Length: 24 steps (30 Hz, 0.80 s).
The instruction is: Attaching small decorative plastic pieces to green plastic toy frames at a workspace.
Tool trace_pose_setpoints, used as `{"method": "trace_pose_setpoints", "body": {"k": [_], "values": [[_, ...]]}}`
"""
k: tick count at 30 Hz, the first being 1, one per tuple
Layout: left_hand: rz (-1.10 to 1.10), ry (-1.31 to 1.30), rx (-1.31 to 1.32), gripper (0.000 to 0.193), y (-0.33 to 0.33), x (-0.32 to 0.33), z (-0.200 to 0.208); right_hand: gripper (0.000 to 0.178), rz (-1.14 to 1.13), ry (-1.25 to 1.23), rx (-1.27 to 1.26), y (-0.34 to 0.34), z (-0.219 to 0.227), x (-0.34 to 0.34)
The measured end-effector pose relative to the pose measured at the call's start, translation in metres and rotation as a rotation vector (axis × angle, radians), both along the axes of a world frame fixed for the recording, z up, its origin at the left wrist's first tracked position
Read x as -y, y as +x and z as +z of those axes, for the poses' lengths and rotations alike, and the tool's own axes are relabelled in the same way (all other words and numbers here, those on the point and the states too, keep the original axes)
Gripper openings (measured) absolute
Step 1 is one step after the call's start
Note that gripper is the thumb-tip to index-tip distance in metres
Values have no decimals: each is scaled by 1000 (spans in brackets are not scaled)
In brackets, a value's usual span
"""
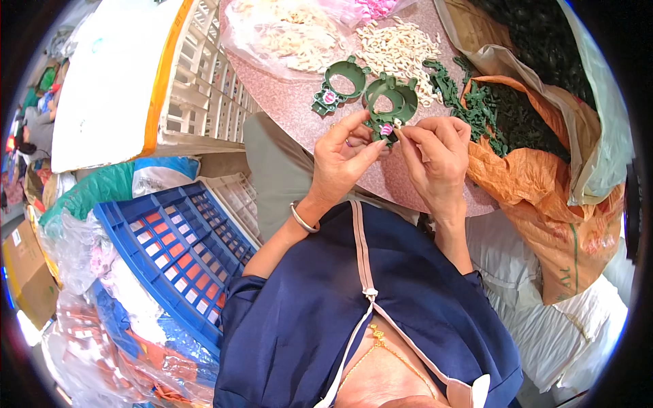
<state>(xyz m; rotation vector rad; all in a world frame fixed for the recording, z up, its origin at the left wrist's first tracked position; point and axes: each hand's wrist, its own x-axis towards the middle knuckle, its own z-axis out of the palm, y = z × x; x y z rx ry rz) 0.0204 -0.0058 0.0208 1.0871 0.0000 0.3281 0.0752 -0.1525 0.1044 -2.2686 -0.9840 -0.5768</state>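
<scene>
My left hand [343, 160] grips the near end of a dark green plastic part [406, 100] with a ring-shaped body. A pink-and-white striped oval [386, 129] sits on that near end, by my fingertips. My right hand [437, 151] pinches with thumb and forefinger at a small white piece [398, 124] beside the oval; my fingers partly cover it. A second green ring-shaped part [347, 69] lies on the table just to the left, with a similar striped oval [329, 97] on it.
Small cream pieces [398, 51] lie piled on the pink speckled table [286, 109], beside a clear bag [286, 41] of similar ones. Green pieces [486, 112] spill from an orange woven sack [544, 183] at right. White [204, 102] and blue [163, 251] crates stand left.
</scene>
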Motion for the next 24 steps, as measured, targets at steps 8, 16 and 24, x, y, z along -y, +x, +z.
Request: {"method": "trace_pose_setpoints", "body": {"k": [8,16,24], "values": [[54,158,45,50,-5,-1,-11,11,-101,245,-462,-11,-7,-9],[39,17,-85,49,-3,7,5,6,-92,629,-830,4,-26,1],[-19,-59,-68,49,0,5,4,7,-176,572,-731,11,-31,25]]}}
